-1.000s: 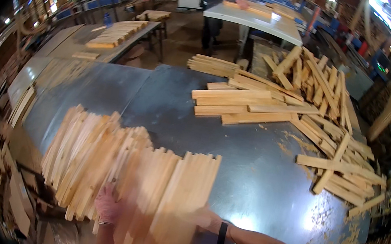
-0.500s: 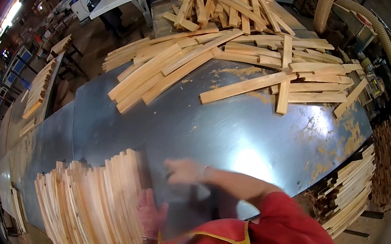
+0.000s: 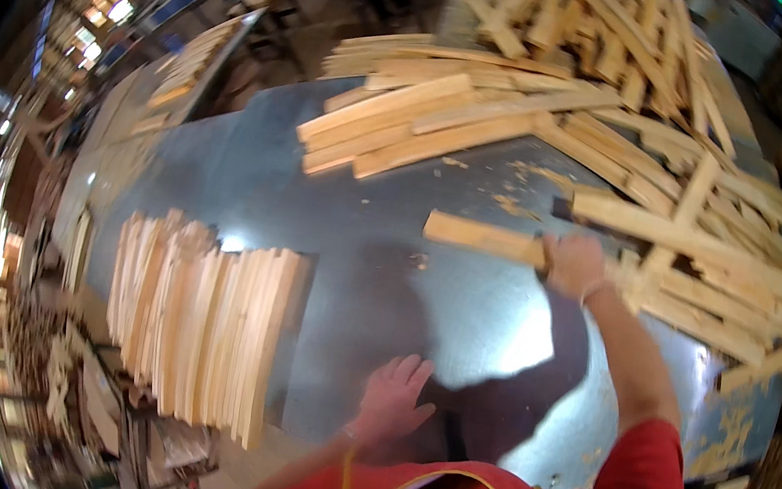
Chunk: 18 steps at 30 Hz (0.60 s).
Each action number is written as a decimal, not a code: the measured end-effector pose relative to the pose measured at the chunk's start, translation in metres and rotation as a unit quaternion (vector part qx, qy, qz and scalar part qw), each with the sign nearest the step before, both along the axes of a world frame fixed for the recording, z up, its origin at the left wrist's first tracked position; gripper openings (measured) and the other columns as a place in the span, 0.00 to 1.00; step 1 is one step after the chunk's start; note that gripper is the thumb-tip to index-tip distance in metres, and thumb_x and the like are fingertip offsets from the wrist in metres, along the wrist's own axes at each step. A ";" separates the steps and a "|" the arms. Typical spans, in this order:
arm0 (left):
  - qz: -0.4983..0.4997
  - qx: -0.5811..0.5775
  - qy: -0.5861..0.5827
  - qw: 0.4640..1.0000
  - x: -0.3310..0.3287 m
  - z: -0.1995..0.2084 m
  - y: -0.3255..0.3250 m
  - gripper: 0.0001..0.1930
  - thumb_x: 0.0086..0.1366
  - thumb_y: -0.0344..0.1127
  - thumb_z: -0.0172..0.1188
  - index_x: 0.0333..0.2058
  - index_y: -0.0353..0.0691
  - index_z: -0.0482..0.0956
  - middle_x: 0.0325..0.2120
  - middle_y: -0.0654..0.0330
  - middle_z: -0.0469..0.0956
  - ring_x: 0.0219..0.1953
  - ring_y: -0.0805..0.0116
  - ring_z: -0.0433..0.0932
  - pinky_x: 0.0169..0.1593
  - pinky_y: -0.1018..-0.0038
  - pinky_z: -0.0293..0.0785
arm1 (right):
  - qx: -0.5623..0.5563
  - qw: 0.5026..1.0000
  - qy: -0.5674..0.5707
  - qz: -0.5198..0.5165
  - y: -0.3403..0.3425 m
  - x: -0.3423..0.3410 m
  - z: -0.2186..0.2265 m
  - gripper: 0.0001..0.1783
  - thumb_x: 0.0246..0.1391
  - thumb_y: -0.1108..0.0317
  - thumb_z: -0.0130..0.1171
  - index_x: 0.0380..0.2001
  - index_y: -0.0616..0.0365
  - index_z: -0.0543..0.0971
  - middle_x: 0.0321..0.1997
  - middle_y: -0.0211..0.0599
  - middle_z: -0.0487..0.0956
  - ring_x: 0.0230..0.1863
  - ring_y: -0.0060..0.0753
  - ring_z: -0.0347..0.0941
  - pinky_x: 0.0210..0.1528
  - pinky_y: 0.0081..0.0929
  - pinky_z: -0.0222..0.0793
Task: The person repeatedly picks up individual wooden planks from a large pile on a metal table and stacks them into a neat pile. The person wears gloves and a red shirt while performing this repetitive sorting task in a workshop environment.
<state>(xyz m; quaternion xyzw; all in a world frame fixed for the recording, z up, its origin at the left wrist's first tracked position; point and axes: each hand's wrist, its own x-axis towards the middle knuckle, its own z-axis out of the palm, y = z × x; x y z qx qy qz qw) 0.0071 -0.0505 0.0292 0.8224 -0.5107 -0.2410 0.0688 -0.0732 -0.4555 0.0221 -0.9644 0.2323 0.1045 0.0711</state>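
My right hand is closed around a wooden strip near the right-hand pile. The strip's free end points left over the grey metal table. My left hand hovers by the near edge of the table with its fingers apart, holding nothing. To its left stands a row of upright-edged wooden strips, packed side by side. Loose strips lie crossed over one another just beyond my right hand, slightly blurred.
A high heap of wooden strips rises at the far right. Another layered group of strips lies at the table's far side. Sawdust is scattered on the right. A side table with stacked strips stands at the far left.
My right hand has moved away and to the right, and now grips a wooden strip. My left hand has come off the row of strips. The whole view has turned.
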 end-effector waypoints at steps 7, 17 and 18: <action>-0.040 0.021 -0.150 0.988 0.034 -0.030 -0.030 0.45 0.62 0.56 0.70 0.73 0.44 0.65 0.61 0.54 0.75 0.63 0.50 0.74 0.62 0.47 0.70 | 0.204 0.972 -0.093 0.072 0.154 -0.023 0.001 0.46 0.52 0.47 0.68 0.73 0.47 0.68 0.68 0.44 0.76 0.71 0.49 0.70 0.73 0.45 0.64; 0.155 0.093 -0.015 0.983 0.061 -0.027 0.104 0.26 0.59 0.32 0.58 0.58 0.45 0.74 0.41 0.49 0.83 0.44 0.44 0.85 0.48 0.47 0.80 | 0.344 0.871 -0.240 -0.256 0.152 -0.106 0.005 0.44 0.59 0.57 0.70 0.75 0.62 0.68 0.70 0.56 0.78 0.71 0.49 0.76 0.71 0.38 0.70; 0.134 0.027 -0.074 0.988 0.069 -0.024 0.127 0.20 0.60 0.36 0.59 0.52 0.46 0.77 0.41 0.54 0.82 0.45 0.46 0.83 0.50 0.48 0.79 | 0.371 0.857 -0.223 -0.279 0.161 -0.111 0.007 0.44 0.59 0.57 0.70 0.75 0.62 0.68 0.71 0.56 0.78 0.72 0.49 0.75 0.72 0.37 0.70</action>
